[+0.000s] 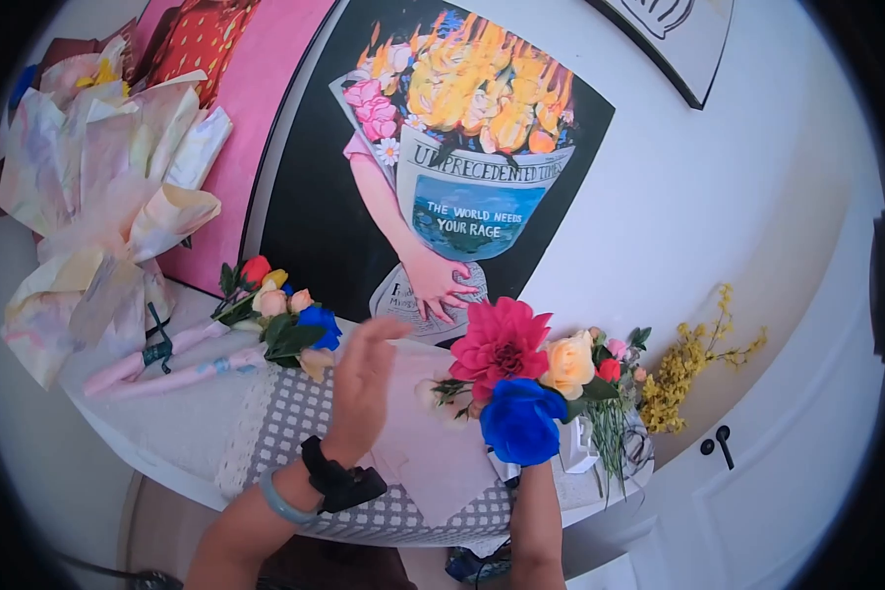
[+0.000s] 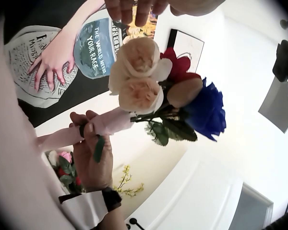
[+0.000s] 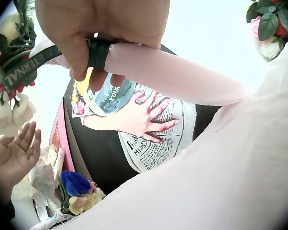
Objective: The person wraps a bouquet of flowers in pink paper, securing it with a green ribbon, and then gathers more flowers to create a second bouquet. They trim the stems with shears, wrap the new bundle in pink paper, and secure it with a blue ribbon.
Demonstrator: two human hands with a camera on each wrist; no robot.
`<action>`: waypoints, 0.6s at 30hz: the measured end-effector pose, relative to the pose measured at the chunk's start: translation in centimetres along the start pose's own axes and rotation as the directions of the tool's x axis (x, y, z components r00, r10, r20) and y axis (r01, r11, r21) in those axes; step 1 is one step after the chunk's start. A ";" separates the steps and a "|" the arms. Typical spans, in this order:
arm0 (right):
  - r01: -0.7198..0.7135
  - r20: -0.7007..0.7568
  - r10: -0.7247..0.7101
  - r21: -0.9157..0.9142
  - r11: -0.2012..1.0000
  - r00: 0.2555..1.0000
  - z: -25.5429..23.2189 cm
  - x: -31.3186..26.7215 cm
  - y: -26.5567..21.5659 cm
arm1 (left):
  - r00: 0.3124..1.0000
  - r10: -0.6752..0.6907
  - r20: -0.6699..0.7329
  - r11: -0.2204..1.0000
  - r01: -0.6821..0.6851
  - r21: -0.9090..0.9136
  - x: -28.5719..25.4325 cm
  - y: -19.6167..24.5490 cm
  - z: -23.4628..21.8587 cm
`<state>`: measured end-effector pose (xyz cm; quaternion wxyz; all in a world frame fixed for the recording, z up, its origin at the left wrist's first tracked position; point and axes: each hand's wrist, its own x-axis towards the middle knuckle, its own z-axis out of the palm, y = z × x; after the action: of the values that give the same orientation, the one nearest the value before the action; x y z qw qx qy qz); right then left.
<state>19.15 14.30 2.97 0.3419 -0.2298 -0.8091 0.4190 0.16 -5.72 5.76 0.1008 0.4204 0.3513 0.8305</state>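
My right hand [image 3: 105, 24] grips a small bouquet by its stem, which is wrapped in pale pink paper [image 3: 168, 74]. A dark green ribbon [image 3: 31, 64] with lettering circles the wrap under my fingers, one end hanging loose. The bouquet carries a magenta dahlia [image 1: 501, 344], a blue rose [image 1: 521, 423], a peach rose [image 1: 567, 364] and cream roses [image 2: 139, 62]. In the head view the flowers hide my right hand. My left hand [image 1: 364, 383] is raised left of the bouquet, fingers extended and holding nothing; the right wrist view shows its palm facing up near the cream roses.
Pale pink paper [image 1: 433, 482] lies over a checkered cloth [image 1: 295, 413] on the table. To the left lie bouquets with pink-wrapped stems [image 1: 231, 364], near a large paper-wrapped bouquet [image 1: 98, 197]. Yellow sprigs [image 1: 698, 364] and green stems [image 1: 610, 438] stand right. A painting [image 1: 315, 197] leans behind.
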 end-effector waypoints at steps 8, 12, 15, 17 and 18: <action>0.179 -0.307 -0.090 0.274 0.945 0.947 0.4 -0.9 0.8 | 0.947 -0.167 0.274 0.895 0.030 0.444 -1.1 -3.3 0.4; 0.242 -0.351 -0.121 0.322 0.915 0.928 0.7 -1.0 0.6 | 0.911 -0.152 0.383 0.923 -0.007 0.384 -1.4 -2.0 1.6; 0.262 -0.309 -0.161 0.318 0.911 0.937 1.2 -0.6 0.1 | 0.908 -0.085 0.409 0.932 -0.073 0.355 -1.4 -2.2 1.8; 0.277 -0.262 -0.200 0.303 0.912 0.944 1.3 -0.2 -0.5 | 0.901 -0.080 0.427 0.924 -0.094 0.371 -1.4 -2.7 1.7; 0.288 -0.234 -0.224 0.290 0.913 0.946 1.3 -0.1 -1.0 | 0.895 -0.074 0.440 0.919 -0.110 0.378 -1.4 -2.8 1.7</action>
<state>18.17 13.01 3.21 0.5048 -0.1030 -0.7157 0.4716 1.97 -3.45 3.73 0.0841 0.6143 0.4742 0.6251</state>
